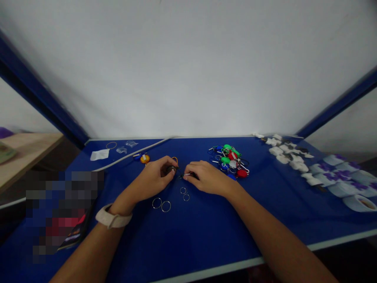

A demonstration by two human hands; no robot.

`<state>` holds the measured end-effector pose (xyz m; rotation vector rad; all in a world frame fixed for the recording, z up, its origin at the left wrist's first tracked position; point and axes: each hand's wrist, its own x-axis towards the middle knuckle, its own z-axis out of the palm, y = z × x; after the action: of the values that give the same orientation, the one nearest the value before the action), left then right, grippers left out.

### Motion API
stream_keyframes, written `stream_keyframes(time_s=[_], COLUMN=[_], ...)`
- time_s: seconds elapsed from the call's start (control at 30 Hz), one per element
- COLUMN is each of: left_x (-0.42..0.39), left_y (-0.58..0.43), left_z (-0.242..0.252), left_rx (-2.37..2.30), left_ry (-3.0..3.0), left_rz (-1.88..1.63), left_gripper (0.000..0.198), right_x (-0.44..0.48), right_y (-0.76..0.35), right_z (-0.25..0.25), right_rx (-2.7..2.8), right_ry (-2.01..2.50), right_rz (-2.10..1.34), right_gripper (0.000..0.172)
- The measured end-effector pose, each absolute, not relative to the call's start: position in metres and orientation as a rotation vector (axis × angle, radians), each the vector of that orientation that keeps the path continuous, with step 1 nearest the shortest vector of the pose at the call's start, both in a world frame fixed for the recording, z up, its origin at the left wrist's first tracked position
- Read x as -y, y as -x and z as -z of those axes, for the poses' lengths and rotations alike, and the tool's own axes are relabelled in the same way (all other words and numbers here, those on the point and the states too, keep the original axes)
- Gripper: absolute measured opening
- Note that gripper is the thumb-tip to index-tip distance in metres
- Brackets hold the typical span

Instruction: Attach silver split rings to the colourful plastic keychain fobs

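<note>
My left hand is closed, thumb and fingers pinching a small dark round piece with a shiny rim. An orange clip shows just behind those fingertips. Facing it, my right hand pinches a thin silver-and-dark piece, mostly hidden by the fingers; its kind is unclear. Two larger metal split rings lie below my left hand, and two smaller split rings lie between the hands. Behind my left hand rest a yellow round keychain reel and a blue one.
Right of my hands is a pile of coloured round reels with carabiners. Farther right lie white pieces and white rolls with purple decoration. A white cable, paper and plastic scraps lie on the blue table.
</note>
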<state>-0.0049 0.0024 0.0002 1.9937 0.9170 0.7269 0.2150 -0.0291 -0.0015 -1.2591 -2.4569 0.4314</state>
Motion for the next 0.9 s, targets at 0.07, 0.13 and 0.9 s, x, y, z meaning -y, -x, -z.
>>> stream_keyframes(time_s=[0.07,0.13,0.9], left_x=[-0.0015,-0.0008,-0.0008], left_y=[0.0049,0.0047,0.0062], left_z=[-0.0020,-0.0040,-0.0028], left_rx=[-0.923,-0.930,-0.907], left_ry=[-2.029,-2.056,-2.112], left_rz=[-0.687,-0.652,-0.649], left_gripper=[0.016,0.015,0.016], right_x=[0.0294,0.0299,0.0313], right_y=[-0.2162,-0.2169,-0.2214], right_z=[-0.0014,-0.0041,-0.0047], right_rx=[2.453,2.439,2.412], right_ry=[1.320,1.400,1.618], right_rz=[-0.394,-0.351,-0.028], right_gripper=[0.015,0.016,0.023])
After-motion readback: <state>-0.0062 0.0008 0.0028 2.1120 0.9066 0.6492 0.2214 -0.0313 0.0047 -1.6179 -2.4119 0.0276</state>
